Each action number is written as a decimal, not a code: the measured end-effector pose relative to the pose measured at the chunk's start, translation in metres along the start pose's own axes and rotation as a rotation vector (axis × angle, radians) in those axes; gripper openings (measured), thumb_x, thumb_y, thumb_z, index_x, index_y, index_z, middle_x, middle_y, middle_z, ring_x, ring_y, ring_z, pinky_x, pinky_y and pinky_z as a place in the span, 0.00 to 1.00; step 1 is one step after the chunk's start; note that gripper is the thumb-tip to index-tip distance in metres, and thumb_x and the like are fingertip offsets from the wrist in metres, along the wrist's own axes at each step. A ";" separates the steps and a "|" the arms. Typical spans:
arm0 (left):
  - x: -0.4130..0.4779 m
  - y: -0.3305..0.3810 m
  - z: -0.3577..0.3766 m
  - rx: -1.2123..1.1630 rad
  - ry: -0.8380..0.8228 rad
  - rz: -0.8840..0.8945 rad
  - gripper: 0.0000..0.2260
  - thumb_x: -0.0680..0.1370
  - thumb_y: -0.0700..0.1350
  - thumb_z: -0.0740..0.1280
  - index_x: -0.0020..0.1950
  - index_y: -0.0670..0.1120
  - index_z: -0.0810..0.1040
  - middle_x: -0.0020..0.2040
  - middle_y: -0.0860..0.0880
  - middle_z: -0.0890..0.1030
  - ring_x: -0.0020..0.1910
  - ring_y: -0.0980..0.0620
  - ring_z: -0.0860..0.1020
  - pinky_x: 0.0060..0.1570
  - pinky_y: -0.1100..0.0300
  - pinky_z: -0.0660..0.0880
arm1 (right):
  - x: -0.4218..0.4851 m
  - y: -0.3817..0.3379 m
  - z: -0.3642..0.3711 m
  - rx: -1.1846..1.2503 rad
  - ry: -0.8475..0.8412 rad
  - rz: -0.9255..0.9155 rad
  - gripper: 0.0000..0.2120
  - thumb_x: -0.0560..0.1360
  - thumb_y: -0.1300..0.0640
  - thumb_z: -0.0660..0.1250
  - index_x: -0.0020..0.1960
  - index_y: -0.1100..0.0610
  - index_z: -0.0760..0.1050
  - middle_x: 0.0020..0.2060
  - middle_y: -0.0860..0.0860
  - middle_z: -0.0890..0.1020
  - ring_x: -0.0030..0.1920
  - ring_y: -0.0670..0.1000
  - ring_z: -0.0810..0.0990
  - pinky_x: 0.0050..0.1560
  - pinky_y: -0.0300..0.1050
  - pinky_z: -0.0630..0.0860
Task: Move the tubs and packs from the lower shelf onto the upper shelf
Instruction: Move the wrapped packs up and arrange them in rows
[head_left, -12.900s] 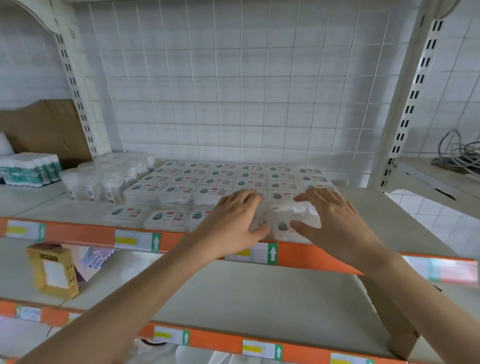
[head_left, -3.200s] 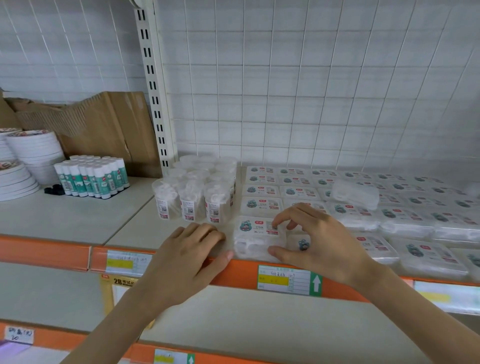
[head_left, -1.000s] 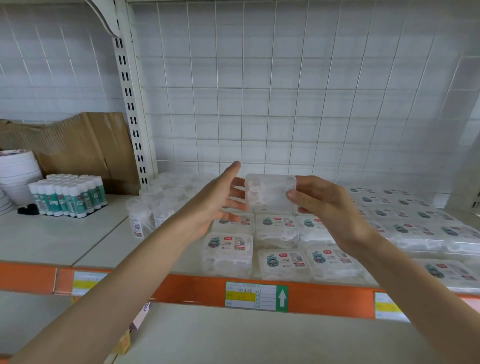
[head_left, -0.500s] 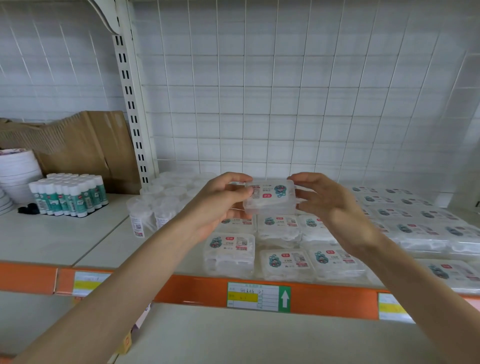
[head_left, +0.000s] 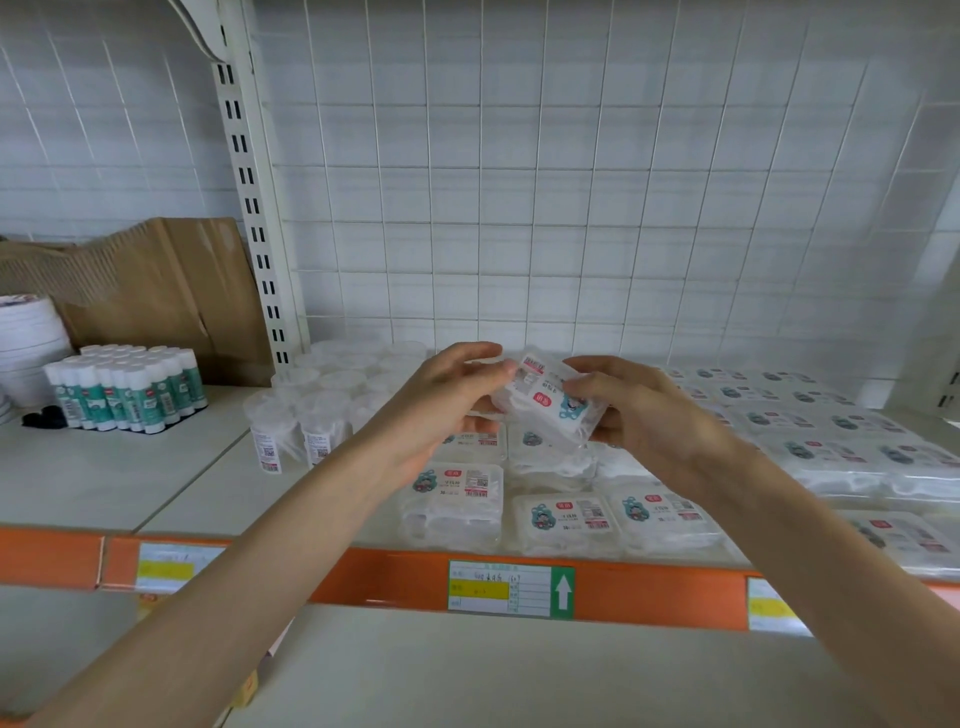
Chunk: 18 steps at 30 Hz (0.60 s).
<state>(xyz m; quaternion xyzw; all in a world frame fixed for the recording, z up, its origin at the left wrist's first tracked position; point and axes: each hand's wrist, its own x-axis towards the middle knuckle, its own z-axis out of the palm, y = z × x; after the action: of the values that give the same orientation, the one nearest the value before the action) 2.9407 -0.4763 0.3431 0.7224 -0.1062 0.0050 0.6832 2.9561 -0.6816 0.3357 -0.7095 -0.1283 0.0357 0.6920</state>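
Bare upper shelf (head_left: 130, 467) lies near-left, between glue sticks (head_left: 124, 387) and round tubs (head_left: 311, 410); flat packs (head_left: 566, 514) crowd the right; the wire grid (head_left: 571, 208) closes the far side; room stands open above them.

Round tubs (head_left: 332, 405) stand left of the flat packs (head_left: 566, 517) on the upper shelf (head_left: 197, 499), glue sticks (head_left: 127, 387) further left.

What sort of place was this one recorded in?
Most likely a shop's sales floor. There is slotted metal shelving with an orange front rail carrying a paper price tag. Rows of identical labelled packs lie label-up, and a block of glue sticks stands in the next bay.
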 end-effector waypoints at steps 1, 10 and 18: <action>0.000 0.001 0.001 -0.006 -0.012 -0.020 0.18 0.79 0.48 0.69 0.68 0.46 0.73 0.57 0.47 0.83 0.52 0.48 0.83 0.48 0.56 0.80 | 0.000 0.000 0.000 0.030 0.020 0.002 0.16 0.75 0.60 0.69 0.62 0.58 0.76 0.50 0.57 0.85 0.51 0.56 0.84 0.53 0.49 0.79; -0.004 -0.002 0.012 0.089 -0.052 0.028 0.10 0.80 0.40 0.67 0.61 0.47 0.76 0.53 0.45 0.84 0.49 0.52 0.82 0.47 0.59 0.79 | -0.013 -0.001 0.008 0.106 0.004 0.003 0.17 0.76 0.64 0.67 0.64 0.63 0.73 0.52 0.57 0.85 0.54 0.57 0.84 0.64 0.57 0.76; -0.005 -0.003 0.007 0.211 -0.036 0.060 0.09 0.82 0.42 0.63 0.58 0.49 0.82 0.53 0.49 0.84 0.55 0.48 0.81 0.56 0.50 0.79 | -0.028 0.006 -0.006 -0.698 -0.026 -0.524 0.32 0.64 0.48 0.80 0.64 0.41 0.70 0.64 0.37 0.73 0.65 0.37 0.71 0.63 0.29 0.65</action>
<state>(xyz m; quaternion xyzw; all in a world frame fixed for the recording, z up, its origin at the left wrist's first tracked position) 2.9355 -0.4824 0.3389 0.7869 -0.1390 0.0237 0.6008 2.9314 -0.6939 0.3266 -0.8438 -0.3171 -0.1779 0.3948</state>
